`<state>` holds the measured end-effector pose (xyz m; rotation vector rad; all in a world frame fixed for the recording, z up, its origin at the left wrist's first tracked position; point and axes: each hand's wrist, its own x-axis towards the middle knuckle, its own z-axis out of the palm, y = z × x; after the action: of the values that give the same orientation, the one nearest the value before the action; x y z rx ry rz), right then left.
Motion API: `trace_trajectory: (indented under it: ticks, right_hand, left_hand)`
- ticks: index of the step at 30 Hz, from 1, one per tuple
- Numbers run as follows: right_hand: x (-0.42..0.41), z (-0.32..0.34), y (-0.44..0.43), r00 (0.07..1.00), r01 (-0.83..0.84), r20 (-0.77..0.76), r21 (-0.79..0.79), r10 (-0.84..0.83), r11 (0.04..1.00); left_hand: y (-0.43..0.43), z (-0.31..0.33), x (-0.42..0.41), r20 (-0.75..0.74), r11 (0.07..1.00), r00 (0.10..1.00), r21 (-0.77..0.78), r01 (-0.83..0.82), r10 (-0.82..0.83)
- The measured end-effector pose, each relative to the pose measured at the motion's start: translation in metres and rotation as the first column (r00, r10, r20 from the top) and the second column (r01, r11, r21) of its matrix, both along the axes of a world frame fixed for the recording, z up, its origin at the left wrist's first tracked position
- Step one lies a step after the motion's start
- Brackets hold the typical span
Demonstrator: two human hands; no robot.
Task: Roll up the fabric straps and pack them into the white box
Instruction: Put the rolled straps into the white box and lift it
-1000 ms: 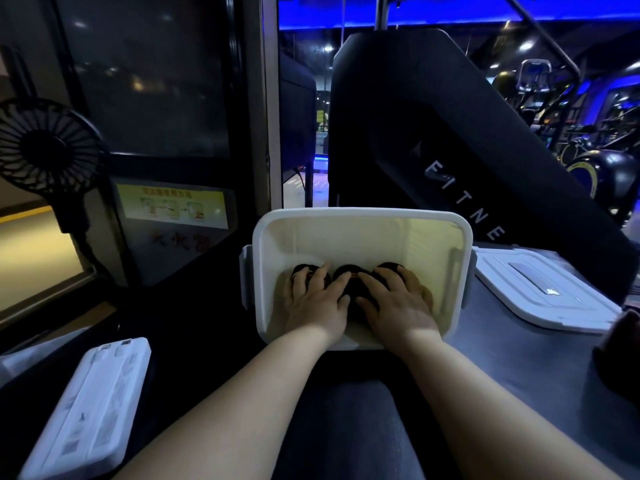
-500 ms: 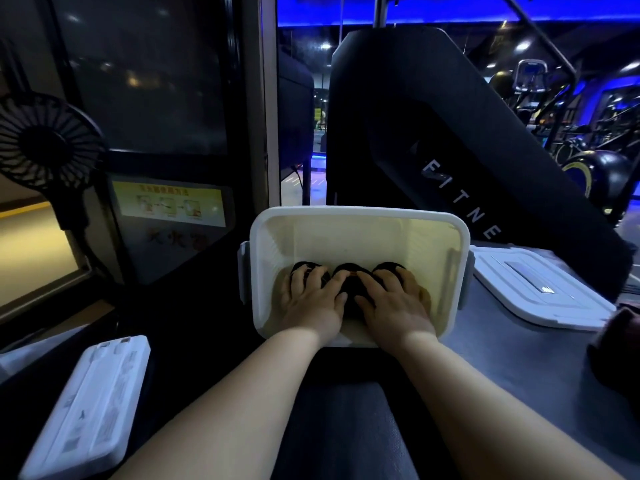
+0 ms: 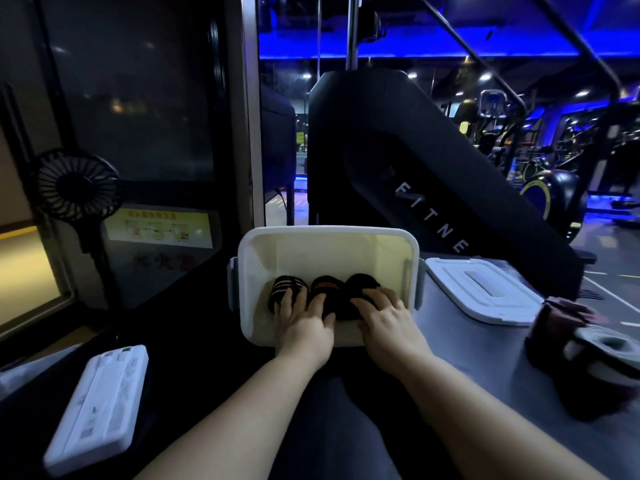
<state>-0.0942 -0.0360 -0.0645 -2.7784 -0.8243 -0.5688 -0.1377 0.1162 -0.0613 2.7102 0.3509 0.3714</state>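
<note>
Left hand point(image 3: 303, 320) and right hand point(image 3: 384, 317) slid back on rolled straps point(image 3: 325, 284).

both hands — left hand point(image 3: 302, 322) and right hand point(image 3: 387, 315) — rest on three rolled straps point(image 3: 323, 292) inside the white box point(image 3: 327, 233).
</note>
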Motion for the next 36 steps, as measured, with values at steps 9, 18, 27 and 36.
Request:
trace_trajectory:
  ticks: [9, 18, 27, 36]
  right_hand:
    - [-0.048, 0.000, -0.119, 0.979, 0.029, 0.190, 0.240, -0.076, 0.970]
    - [-0.075, -0.001, -0.241, 0.833, 0.227, 0.240, 0.674, -0.499, 0.703]
    - [-0.055, -0.015, -0.275, 0.817, 0.534, -0.418, 0.808, -0.398, 0.248]
    - [-0.047, -0.014, -0.278, 0.800, 0.599, -0.525, 0.729, -0.291, 0.330]
  left_hand:
    - [-0.105, 0.001, -0.029, 0.013, 0.935, 0.970, -0.264, 0.236, -0.241]
    - [-0.228, 0.007, -0.036, -0.013, 0.786, 0.899, -0.490, 0.376, -0.438]
    - [-0.281, -0.004, -0.025, 0.012, 0.680, 0.862, -0.609, 0.409, -0.507]
    - [-0.288, 0.002, -0.014, 0.052, 0.537, 0.832, -0.741, 0.403, -0.553]
